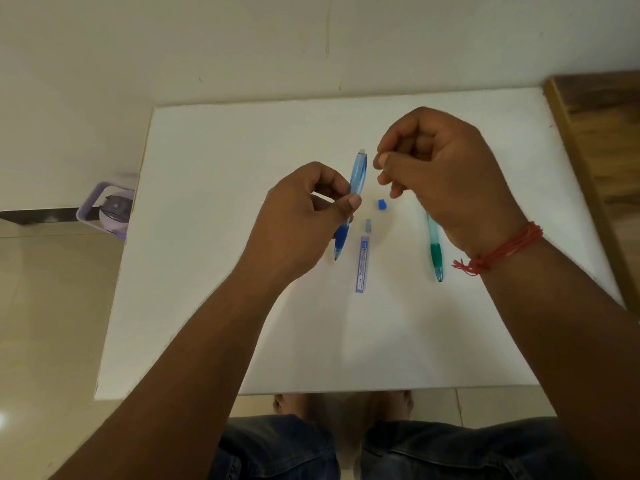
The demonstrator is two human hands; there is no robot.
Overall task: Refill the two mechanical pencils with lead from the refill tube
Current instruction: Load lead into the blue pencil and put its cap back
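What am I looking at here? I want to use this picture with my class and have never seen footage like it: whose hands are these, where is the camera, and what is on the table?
There is one picture, from a camera worn on a person's head, looking down at their own two bare hands over a white table.

The left hand pinches a blue mechanical pencil, tip pointing towards the person. The right hand has its fingers pinched together beside the pencil's top; anything between them is too small to see.

On the table lie the lead refill tube, a small blue cap and a green mechanical pencil, partly hidden under the right hand.
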